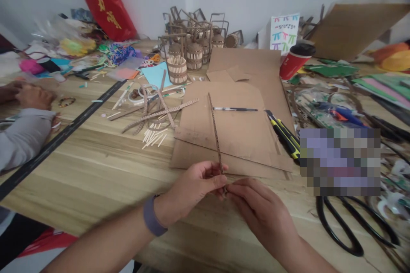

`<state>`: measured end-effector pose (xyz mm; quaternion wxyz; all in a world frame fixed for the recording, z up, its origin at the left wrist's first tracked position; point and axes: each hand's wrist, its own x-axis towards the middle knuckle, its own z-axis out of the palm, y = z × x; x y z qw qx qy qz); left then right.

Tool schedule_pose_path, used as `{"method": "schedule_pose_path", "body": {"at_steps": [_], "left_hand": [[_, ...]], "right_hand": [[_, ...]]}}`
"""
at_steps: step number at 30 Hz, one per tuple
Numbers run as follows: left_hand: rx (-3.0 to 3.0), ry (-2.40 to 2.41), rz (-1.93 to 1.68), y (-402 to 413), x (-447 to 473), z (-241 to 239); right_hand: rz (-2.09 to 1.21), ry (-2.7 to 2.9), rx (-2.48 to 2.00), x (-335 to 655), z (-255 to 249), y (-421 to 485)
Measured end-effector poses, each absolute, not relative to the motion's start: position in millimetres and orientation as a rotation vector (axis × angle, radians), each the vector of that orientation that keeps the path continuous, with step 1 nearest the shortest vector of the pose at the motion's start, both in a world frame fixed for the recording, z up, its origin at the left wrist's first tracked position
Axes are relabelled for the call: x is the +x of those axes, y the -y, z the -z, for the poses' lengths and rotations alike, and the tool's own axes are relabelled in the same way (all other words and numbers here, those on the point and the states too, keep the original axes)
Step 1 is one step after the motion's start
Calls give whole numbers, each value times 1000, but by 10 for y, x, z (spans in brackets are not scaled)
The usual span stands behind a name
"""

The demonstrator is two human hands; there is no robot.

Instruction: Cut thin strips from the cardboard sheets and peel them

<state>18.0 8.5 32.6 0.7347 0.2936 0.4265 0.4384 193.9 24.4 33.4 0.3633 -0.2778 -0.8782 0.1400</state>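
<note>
Between both hands is a narrow strip of corrugated cardboard (215, 130), seen edge-on and reaching away over the flat cardboard sheets (237, 134). My left hand (205, 181), with a purple band at the wrist, pinches the strip near its close end, thumb on top. My right hand (259, 207) has its fingertips closed on the nearest tip of the same strip, touching the left fingers. A pen (235, 109) lies across the sheets, and a yellow-and-black utility knife (283, 134) rests at their right edge. Curved cardboard strips (153, 111) and short pale sticks (155, 136) lie to the left.
Several small lidded baskets (194, 55) with handles stand at the back. Right are a red cup (296, 62), black-handled scissors (339, 226) and clutter. At far left another person's hands (35, 96) rest beyond a black strip (64, 134).
</note>
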Motion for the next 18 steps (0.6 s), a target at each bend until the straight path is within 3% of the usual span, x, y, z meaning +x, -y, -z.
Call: {"method": "schedule_pose_path", "body": {"at_steps": [8, 18], "left_hand": [[665, -890, -907, -93, 202, -339], [728, -877, -854, -77, 235, -281]], "right_hand": [[-342, 2315, -678, 2000, -424, -217], [-810, 2178, -877, 2029, -480, -168]]}}
